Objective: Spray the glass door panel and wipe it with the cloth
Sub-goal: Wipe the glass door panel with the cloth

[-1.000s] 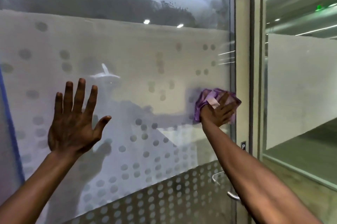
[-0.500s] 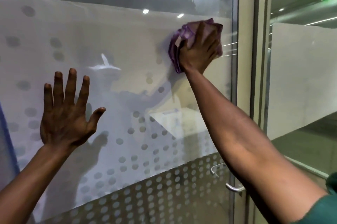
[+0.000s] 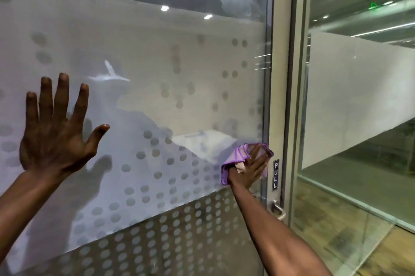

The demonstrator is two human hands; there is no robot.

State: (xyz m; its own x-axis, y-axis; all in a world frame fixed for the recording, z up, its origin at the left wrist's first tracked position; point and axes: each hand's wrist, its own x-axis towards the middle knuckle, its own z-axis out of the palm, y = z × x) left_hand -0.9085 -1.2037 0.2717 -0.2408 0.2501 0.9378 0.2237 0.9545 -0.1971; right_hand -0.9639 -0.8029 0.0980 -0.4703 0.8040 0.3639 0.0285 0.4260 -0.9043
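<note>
The glass door panel (image 3: 146, 51) fills the left and middle of the head view, with a frosted band and grey dots across it. Spray streaks and droplets show on the clear strip at its top right. My right hand (image 3: 249, 170) presses a bunched purple cloth (image 3: 233, 156) flat against the glass near the panel's right edge, just above the handle. My left hand (image 3: 56, 127) lies flat on the frosted glass at the left, fingers spread, holding nothing. No spray bottle is in view.
A metal door frame (image 3: 283, 73) with a black PULL label (image 3: 276, 174) runs down beside the cloth. A metal lever handle (image 3: 277, 209) sticks out below my right hand. To the right stands a second glass wall (image 3: 359, 96) with its own frosted band.
My right hand went up the glass with the cloth to the top of the frosted band, then came back down to just above the handle. My left hand stayed flat in place.
</note>
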